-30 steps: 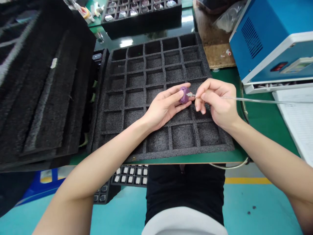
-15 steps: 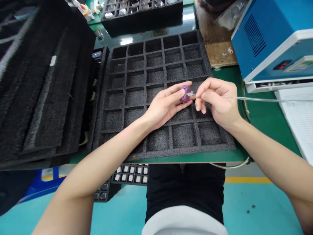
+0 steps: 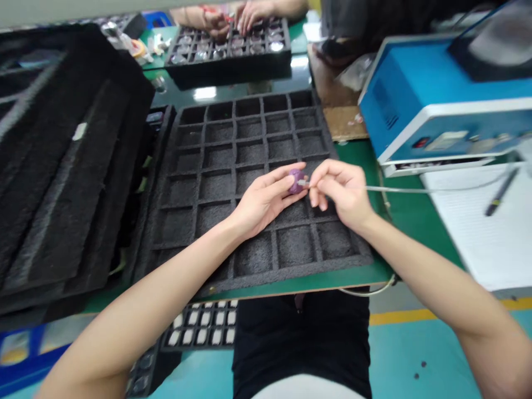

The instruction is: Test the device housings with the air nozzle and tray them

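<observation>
My left hand (image 3: 264, 200) holds a small purple rounded piece (image 3: 295, 180) between thumb and fingers. Its exact kind is too small to tell. Close on its right, my right hand (image 3: 344, 194) pinches a thin clear tube (image 3: 401, 190) near its end. The tube's pale narrow tip (image 3: 303, 183) points at the purple piece and seems to touch it. Both hands are above a dark foam tray (image 3: 299, 271) divided into square compartments.
Stacked black foam sheets (image 3: 93, 183) stand at the left. A blue machine (image 3: 428, 88) and white paper (image 3: 461, 233) with a pen (image 3: 502, 191) are on the right. Beyond, another person's hands (image 3: 253, 14) are over a filled tray (image 3: 233, 64).
The view has tilted up and turned right, bringing another person's hands and the pen into sight. My hands keep the same hold on the purple piece and the tube.
</observation>
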Motion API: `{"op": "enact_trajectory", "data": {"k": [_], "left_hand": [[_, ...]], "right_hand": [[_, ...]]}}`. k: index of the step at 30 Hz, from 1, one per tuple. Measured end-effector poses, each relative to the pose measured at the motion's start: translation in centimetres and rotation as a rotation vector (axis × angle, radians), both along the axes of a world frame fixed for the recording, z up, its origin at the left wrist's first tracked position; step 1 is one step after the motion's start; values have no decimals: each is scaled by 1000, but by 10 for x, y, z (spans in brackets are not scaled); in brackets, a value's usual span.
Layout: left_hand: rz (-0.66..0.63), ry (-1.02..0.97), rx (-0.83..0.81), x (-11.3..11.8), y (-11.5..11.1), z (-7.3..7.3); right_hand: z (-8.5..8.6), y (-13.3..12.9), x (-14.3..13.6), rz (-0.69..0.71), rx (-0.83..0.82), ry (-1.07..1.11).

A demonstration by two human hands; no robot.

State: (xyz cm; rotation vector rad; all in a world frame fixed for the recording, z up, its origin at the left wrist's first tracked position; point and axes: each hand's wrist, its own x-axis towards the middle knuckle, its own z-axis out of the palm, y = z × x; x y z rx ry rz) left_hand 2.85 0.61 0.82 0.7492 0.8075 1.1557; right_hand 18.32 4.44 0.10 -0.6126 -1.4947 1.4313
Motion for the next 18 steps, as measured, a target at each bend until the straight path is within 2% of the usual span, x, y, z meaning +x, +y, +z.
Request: {"op": "enact_trajectory", "data": {"k": [9, 18], "left_hand": [[49, 66, -54, 2, 1, 5], [39, 60, -52, 2, 0, 6]], "right_hand": [[1, 3, -1, 37, -87, 4], [3, 2, -1, 51, -115, 10]]}}
